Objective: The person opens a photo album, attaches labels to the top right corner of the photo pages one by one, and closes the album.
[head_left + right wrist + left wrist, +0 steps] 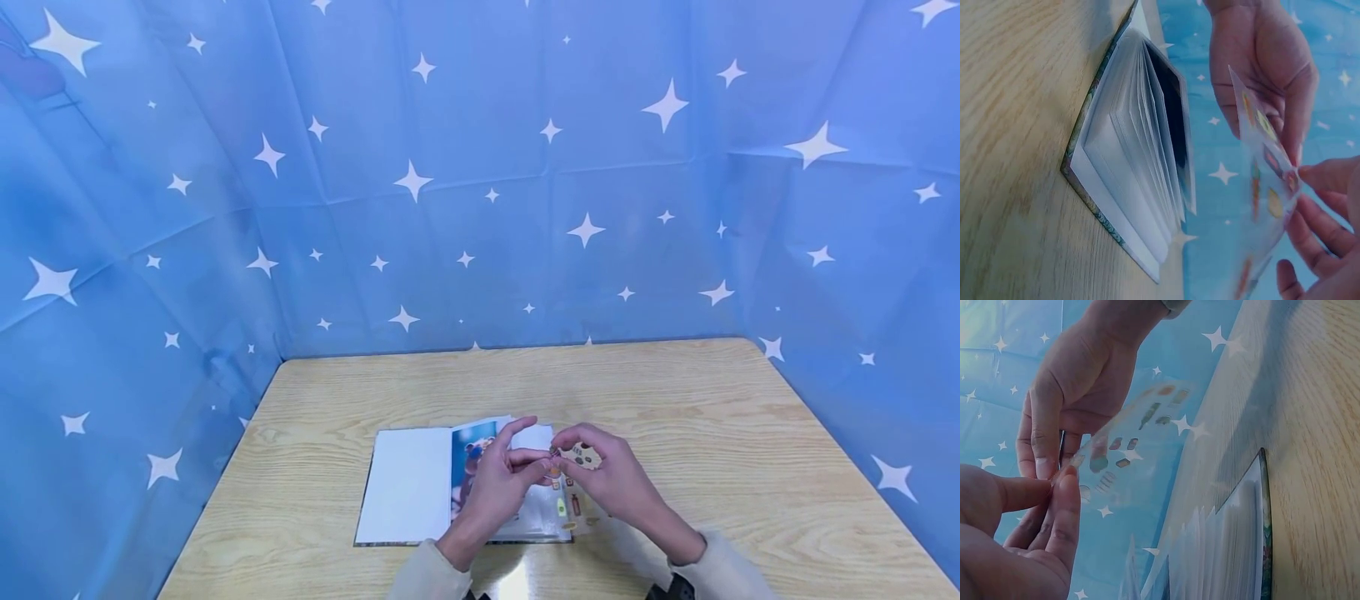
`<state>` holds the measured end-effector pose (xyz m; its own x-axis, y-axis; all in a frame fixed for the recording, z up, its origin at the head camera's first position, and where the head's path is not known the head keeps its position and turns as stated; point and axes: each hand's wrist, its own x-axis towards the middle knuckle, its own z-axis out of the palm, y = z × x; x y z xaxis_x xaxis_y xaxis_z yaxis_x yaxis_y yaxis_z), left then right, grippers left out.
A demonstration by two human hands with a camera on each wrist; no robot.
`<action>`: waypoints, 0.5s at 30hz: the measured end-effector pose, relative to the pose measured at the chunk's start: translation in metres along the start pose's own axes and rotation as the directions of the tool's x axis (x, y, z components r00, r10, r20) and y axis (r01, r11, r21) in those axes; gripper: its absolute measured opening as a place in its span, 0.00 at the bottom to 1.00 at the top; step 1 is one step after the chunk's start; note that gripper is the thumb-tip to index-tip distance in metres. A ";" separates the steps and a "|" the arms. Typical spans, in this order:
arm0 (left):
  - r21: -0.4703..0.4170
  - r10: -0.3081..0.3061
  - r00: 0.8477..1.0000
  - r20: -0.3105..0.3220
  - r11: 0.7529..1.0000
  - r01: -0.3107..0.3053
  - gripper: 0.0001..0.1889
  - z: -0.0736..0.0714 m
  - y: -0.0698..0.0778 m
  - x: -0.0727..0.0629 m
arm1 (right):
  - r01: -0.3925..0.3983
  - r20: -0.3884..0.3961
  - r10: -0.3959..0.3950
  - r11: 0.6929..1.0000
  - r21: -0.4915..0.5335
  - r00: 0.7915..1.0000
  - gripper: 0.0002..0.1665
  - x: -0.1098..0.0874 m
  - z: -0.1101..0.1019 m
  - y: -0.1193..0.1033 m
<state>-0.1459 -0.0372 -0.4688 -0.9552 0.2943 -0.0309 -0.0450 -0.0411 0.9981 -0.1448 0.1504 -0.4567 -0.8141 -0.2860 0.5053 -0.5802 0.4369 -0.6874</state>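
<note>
A clear sticker sheet with several small coloured stickers is held up between the two hands, above the right side of an open photo album. My left hand pinches the sheet's edge between thumb and fingers. Fingertips of my right hand pinch the sheet at nearly the same spot, close to the left hand's. In the right wrist view the sheet hangs tilted beside the album's fanned pages. Whether one sticker is lifted off is hidden by the fingertips.
The album lies on a wood-grain table, with a blank white page at left and a photo of a toy-like figure on the right, partly behind the left hand. A blue curtain with white stars stands behind and beside the table.
</note>
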 end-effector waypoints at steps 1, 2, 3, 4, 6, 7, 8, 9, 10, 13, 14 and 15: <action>-0.011 0.002 1.000 0.007 1.000 -0.002 0.30 0.000 0.000 0.000 | -0.010 0.006 0.010 1.000 0.004 1.000 0.14 0.000 0.000 0.000; -0.017 0.002 1.000 0.012 1.000 -0.002 0.30 0.000 0.000 0.000 | -0.021 0.013 0.021 1.000 0.003 1.000 0.14 0.000 0.000 -0.001; -0.026 0.001 1.000 0.017 1.000 0.000 0.30 0.000 0.001 0.000 | -0.032 0.018 0.032 0.999 -0.001 0.999 0.13 0.000 0.000 -0.001; -0.034 0.000 1.000 0.022 0.999 0.001 0.29 0.000 0.001 0.001 | -0.042 0.025 0.042 0.999 -0.005 0.999 0.13 0.000 -0.001 -0.001; -0.046 -0.004 1.000 0.030 0.999 0.006 0.29 0.000 0.001 0.001 | -0.055 0.034 0.055 0.998 -0.015 0.998 0.13 0.000 -0.001 0.000; -0.049 -0.006 0.999 0.033 0.999 0.007 0.29 0.000 0.001 0.001 | -0.057 0.037 0.058 0.998 -0.019 0.998 0.13 0.000 -0.001 0.000; -0.049 -0.008 0.999 0.035 0.999 0.010 0.29 0.000 0.001 0.001 | -0.056 0.039 0.057 0.998 -0.022 0.998 0.12 0.000 -0.001 0.000; -0.051 -0.009 0.999 0.037 0.999 0.011 0.29 0.000 0.002 0.001 | -0.059 0.039 0.060 0.998 -0.024 0.997 0.12 0.000 -0.001 0.000; -0.051 -0.009 0.999 0.039 0.999 0.011 0.29 0.000 0.001 0.001 | -0.061 0.039 0.062 0.998 -0.026 0.997 0.12 0.000 -0.002 0.000; -0.044 -0.007 0.999 0.040 0.999 0.009 0.29 0.000 0.001 0.001 | -0.067 0.034 0.068 0.997 -0.027 0.997 0.12 0.000 -0.002 0.000; -0.040 -0.006 0.999 0.040 0.999 0.008 0.29 0.000 0.000 0.001 | -0.069 0.028 0.070 0.997 -0.030 0.997 0.13 0.000 -0.003 0.000; -0.037 -0.005 0.999 0.039 0.999 0.006 0.30 0.000 0.000 0.001 | -0.071 0.021 0.072 0.997 -0.034 0.997 0.13 0.000 -0.003 0.000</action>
<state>-0.1469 -0.0366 -0.4690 -0.9430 0.3311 -0.0335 -0.0614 -0.0743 0.9953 -0.1447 0.1531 -0.4552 -0.8541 -0.2716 0.4436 -0.5196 0.4847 -0.7036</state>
